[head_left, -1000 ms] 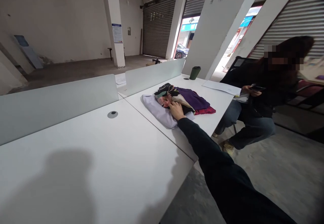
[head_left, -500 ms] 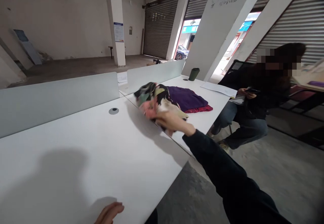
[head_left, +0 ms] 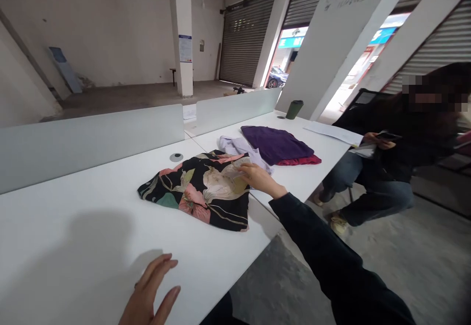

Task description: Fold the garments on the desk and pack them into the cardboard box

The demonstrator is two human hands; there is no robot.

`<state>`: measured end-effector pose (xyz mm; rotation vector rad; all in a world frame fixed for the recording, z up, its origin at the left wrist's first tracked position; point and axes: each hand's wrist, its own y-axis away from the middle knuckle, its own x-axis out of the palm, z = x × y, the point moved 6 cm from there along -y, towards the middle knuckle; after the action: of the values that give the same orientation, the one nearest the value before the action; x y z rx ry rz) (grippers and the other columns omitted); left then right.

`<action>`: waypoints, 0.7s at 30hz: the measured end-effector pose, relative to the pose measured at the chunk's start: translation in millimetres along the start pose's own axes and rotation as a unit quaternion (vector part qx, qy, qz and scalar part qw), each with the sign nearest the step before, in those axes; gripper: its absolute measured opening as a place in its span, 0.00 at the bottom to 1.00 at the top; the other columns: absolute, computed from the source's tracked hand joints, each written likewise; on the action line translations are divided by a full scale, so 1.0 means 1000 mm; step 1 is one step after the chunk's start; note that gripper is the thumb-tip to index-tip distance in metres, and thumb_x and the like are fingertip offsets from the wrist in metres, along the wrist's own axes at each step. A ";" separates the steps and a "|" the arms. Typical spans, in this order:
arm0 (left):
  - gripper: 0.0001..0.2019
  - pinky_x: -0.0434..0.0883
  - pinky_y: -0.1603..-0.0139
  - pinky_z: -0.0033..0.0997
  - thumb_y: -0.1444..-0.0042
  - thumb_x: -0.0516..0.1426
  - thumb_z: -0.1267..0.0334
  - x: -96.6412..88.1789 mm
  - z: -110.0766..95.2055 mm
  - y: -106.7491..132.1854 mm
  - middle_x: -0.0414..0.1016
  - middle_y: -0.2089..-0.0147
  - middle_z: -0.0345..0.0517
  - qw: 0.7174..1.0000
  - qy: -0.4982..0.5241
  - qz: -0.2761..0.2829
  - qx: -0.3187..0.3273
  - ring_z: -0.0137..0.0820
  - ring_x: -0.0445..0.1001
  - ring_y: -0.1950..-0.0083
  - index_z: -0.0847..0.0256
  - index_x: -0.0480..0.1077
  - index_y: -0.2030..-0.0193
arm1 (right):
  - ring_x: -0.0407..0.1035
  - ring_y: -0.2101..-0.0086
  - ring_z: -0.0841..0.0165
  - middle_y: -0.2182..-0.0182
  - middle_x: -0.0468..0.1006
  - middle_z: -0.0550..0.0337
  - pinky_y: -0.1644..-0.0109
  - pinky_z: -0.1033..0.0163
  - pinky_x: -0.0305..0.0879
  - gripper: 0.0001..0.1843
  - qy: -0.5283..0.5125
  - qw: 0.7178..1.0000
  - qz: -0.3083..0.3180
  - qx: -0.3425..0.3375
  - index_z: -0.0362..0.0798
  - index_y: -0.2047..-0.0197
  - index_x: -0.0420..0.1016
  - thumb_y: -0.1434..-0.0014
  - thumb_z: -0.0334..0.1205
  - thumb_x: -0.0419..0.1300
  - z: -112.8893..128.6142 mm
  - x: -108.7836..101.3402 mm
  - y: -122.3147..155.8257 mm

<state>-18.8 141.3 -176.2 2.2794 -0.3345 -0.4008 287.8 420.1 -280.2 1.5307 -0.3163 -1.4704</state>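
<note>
Black floral shirt (head_left: 206, 192) lies spread on the counter (head_left: 91, 178), right hand (head_left: 261, 178) resting open on its right edge, gripping nothing; left hand (head_left: 150, 290) is open, fingers spread, near the counter's edge. Just beyond lie pale lilac cloth (head_left: 237, 146), a purple garment (head_left: 272, 143) and red cloth (head_left: 300, 161).

"Where is the camera?"

"On the person's head. It looks forward and down at the left hand (head_left: 149, 288) and right hand (head_left: 262, 178) over the white desk (head_left: 91, 232)."

"Is it close?"

"Yes, close to the desk. The far metal shutter (head_left: 245, 38) is a long way off."
</note>
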 end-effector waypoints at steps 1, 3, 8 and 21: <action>0.18 0.76 0.45 0.35 0.39 0.52 0.51 -0.009 -0.001 -0.004 0.71 0.38 0.43 1.000 -0.027 -0.004 -0.001 0.38 0.71 0.38 0.47 0.72 0.45 | 0.68 0.45 0.57 0.44 0.72 0.46 0.40 0.54 0.63 0.22 0.007 1.000 0.018 0.009 0.47 0.42 0.73 0.40 0.32 0.56 -0.001 0.009 0.005; 0.19 0.72 0.40 0.42 0.38 0.51 0.50 -0.028 -0.002 -0.016 0.69 0.36 0.43 0.997 -0.074 -0.014 -0.001 0.40 0.68 0.36 0.47 0.70 0.43 | 0.65 0.42 0.52 0.38 0.65 0.43 0.40 0.47 0.62 0.31 0.031 0.995 0.073 0.060 0.49 0.36 0.66 0.43 0.29 0.57 -0.011 0.028 0.015; 0.23 0.60 0.32 0.45 0.40 0.50 0.49 -0.053 0.006 -0.092 0.67 0.36 0.54 0.994 -0.104 0.010 0.019 0.42 0.64 0.33 0.58 0.68 0.42 | 0.53 0.36 0.43 0.30 0.52 0.42 0.40 0.31 0.55 0.37 0.082 0.976 0.124 0.160 0.51 0.30 0.55 0.42 0.24 0.50 -0.049 0.042 0.024; 0.20 0.69 0.59 0.32 0.44 0.55 0.58 -0.028 0.000 -0.200 0.76 0.63 0.46 0.984 0.125 -0.001 -0.124 0.34 0.75 0.63 0.61 0.66 0.45 | 0.76 0.60 0.63 0.60 0.82 0.53 0.53 0.58 0.72 0.14 -0.256 0.964 -0.008 -0.077 0.46 0.56 0.78 0.39 0.36 0.53 0.099 -0.027 0.020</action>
<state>-22.0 283.5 -320.3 2.0556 -0.1457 -0.1448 203.2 385.6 -230.3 1.0143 -0.4805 -1.8479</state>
